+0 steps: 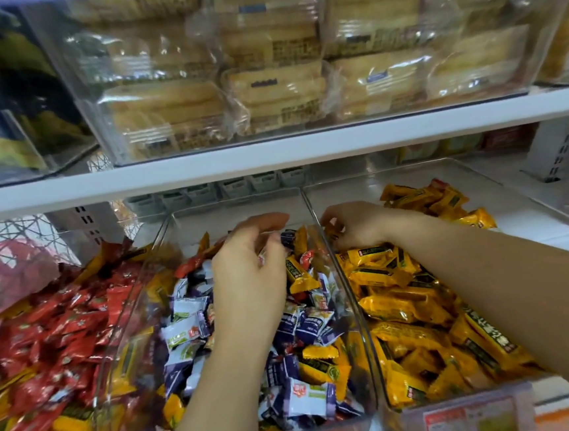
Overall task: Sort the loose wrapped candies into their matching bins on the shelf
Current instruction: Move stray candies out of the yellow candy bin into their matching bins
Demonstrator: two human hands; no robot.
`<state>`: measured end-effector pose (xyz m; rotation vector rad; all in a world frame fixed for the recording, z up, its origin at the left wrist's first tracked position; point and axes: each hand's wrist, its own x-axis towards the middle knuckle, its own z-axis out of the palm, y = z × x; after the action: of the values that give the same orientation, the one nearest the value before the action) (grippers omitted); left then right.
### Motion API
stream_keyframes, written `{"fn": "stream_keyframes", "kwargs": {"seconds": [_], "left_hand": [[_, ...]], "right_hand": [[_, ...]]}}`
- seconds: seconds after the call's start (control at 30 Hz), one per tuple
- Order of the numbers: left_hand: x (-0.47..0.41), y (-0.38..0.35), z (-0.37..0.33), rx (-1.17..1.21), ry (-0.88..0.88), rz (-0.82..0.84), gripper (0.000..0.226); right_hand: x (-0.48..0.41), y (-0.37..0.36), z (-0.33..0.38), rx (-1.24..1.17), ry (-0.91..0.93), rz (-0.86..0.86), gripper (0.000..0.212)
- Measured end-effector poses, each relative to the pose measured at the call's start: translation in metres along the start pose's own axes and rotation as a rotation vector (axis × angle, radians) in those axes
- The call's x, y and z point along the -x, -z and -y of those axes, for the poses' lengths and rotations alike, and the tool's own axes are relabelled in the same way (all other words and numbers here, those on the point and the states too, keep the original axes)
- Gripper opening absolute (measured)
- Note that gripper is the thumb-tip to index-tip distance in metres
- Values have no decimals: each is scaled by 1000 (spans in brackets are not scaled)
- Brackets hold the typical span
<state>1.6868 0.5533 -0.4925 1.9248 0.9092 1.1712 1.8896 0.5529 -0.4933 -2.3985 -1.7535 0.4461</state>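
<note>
The mixed candies (306,323) lie heaped in the middle bin (234,204), a clear tub on the lower shelf: purple-and-white wrappers, with yellow and a few red ones scattered through them. The left hand (250,273) hangs over the back half of this bin, fingers curled. A dark wrapper (288,239) sits right at its fingertips, but the blur hides whether the grip is clamped on it or merely beside it.

The right hand (359,224) has crossed the middle bin's right wall into the right bin (410,171). Its fingers curl down against the yellow candies (408,304) at the back. I cannot tell whether that grip holds one.

Left of the middle bin, touching its wall, stands the left bin (123,318), filled with red candies (55,324) and a few yellow strays. At the front right corner, just beyond the middle bin, a price label (466,419) stands blurred.

Above the middle bin runs a white shelf board (271,154), carrying a clear box of wrapped pastries (264,79).
</note>
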Motion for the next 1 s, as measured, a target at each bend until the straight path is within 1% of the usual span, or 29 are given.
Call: {"fn": "stream_keyframes", "kwargs": {"seconds": [0.1, 0.17, 0.23, 0.33, 0.4, 0.47, 0.57, 0.63, 0.67, 0.77, 0.9, 1.0], "left_hand": [[0, -1, 1, -6, -9, 3, 28], [0, -2, 1, -15, -18, 5, 25], [0, -2, 1, -25, -21, 6, 23], [1, -3, -1, -30, -13, 18, 24], [3, -4, -2, -24, -7, 24, 26], [5, -3, -3, -6, -4, 25, 26], [7, -3, -3, 2, -10, 25, 26], [8, -2, -4, 3, -12, 31, 30], [9, -1, -4, 6, -11, 35, 32], [9, 1, -2, 23, -12, 46, 32], [9, 2, -3, 19, -26, 62, 34], [9, 1, -3, 9, -33, 75, 33]], "right_hand": [[1, 1, -2, 43, 40, 18, 54], [6, 6, -6, 6, 51, 58, 52], [15, 12, -7, -28, 62, 127, 47], [32, 19, -5, 26, 103, 229, 36], [41, 20, -2, 79, 99, 316, 37], [46, 18, -2, 67, 89, 383, 38], [57, 20, 1, 29, 31, 376, 42], [68, 22, -1, 91, 23, 372, 52], [75, 22, -3, 137, 54, 385, 55], [92, 17, -13, 211, 165, 398, 45], [100, 20, -21, 209, 190, 406, 45], [99, 32, -15, 95, 198, 337, 39]]}}
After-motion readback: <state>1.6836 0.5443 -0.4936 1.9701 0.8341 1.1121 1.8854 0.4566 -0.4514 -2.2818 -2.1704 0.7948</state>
